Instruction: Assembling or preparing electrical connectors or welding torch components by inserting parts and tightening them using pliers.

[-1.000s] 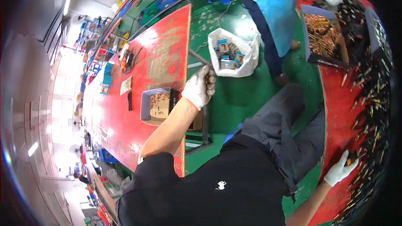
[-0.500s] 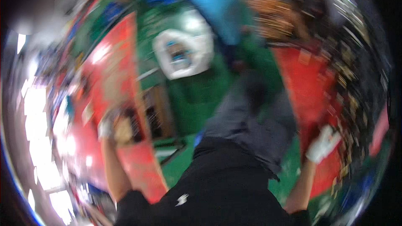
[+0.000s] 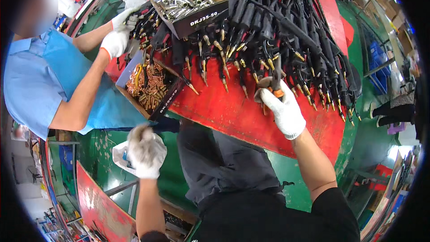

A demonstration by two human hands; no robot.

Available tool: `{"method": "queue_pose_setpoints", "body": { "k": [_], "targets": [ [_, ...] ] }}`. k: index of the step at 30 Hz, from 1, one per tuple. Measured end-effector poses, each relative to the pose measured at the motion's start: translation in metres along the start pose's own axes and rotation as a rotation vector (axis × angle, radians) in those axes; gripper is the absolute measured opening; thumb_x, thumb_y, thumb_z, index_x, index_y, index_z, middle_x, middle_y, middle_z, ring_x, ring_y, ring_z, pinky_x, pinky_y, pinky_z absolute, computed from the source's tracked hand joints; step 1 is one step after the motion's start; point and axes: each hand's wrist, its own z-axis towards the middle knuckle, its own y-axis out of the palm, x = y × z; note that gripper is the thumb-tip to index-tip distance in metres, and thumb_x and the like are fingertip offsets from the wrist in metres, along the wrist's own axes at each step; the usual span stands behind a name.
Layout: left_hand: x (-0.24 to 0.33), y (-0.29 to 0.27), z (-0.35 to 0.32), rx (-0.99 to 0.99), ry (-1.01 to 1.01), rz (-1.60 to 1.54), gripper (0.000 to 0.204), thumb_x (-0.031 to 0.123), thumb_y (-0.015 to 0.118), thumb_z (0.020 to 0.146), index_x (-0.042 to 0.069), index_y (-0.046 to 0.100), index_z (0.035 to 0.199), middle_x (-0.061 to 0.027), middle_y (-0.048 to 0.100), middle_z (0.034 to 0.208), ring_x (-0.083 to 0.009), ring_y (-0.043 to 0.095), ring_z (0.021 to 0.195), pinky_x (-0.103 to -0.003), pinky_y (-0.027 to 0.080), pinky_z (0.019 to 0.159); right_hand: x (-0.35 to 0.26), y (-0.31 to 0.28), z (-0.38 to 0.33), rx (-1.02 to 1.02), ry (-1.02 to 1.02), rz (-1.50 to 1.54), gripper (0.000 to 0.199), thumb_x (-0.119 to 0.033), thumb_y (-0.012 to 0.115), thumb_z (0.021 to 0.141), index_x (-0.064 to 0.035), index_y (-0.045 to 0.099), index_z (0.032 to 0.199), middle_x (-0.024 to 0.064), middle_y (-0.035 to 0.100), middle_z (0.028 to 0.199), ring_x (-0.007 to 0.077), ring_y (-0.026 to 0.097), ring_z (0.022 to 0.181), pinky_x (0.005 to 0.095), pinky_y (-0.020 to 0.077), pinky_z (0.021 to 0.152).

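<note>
My right hand (image 3: 285, 114), in a white glove with dark stained fingertips, is closed around what looks like pliers (image 3: 277, 74) with a dark metal head and orange on the grip. It is over the near edge of a pile of black cables (image 3: 268, 27) with brass-coloured ends on a red table (image 3: 215, 107). My left hand (image 3: 147, 152), also gloved, is off the table's left front, above the green floor. Motion smears its fingers, so what it holds, if anything, does not show.
A co-worker in blue (image 3: 45, 80), with white gloves, handles cable ends at the left. Nearby stand a box of silver metal sleeves (image 3: 204, 21) and a box of copper-coloured small parts (image 3: 168, 103). A white bag (image 3: 121, 157) and another red surface (image 3: 101, 201) lie lower left.
The view has swung from the floor to the cable-covered table. My right hand is now over the cables with the pliers. My left hand has left the other red surface.
</note>
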Motion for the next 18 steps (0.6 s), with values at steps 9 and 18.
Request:
{"method": "queue_pose_setpoints", "body": {
  "k": [9,18],
  "targets": [
    [0.064,0.180,0.120,-0.423,-0.269,-0.574,0.029,0.020,0.060,0.103,0.004,0.065,0.126,-0.0063,0.072,0.103,-0.0087,0.063,0.075,-0.021,0.050,0.058,-0.011,0.011,0.026,-0.305,0.290,-0.069,0.025,-0.020,0.066,0.100,-0.0046,0.059,0.119,0.0016,0.063,0.096,0.0100,0.057,0.083,0.0283,0.0478,0.075],
    [0.075,0.219,0.138,-0.766,-0.566,-1.129,0.028,0.023,0.065,0.099,0.006,0.068,0.121,-0.0067,0.074,0.099,-0.0084,0.064,0.073,-0.020,0.047,0.059,-0.048,-0.013,0.032,-0.350,0.401,-0.195,0.025,-0.020,0.066,0.100,-0.0054,0.060,0.119,0.0002,0.063,0.095,0.0097,0.058,0.084,0.0265,0.0478,0.074]
  ]
}}
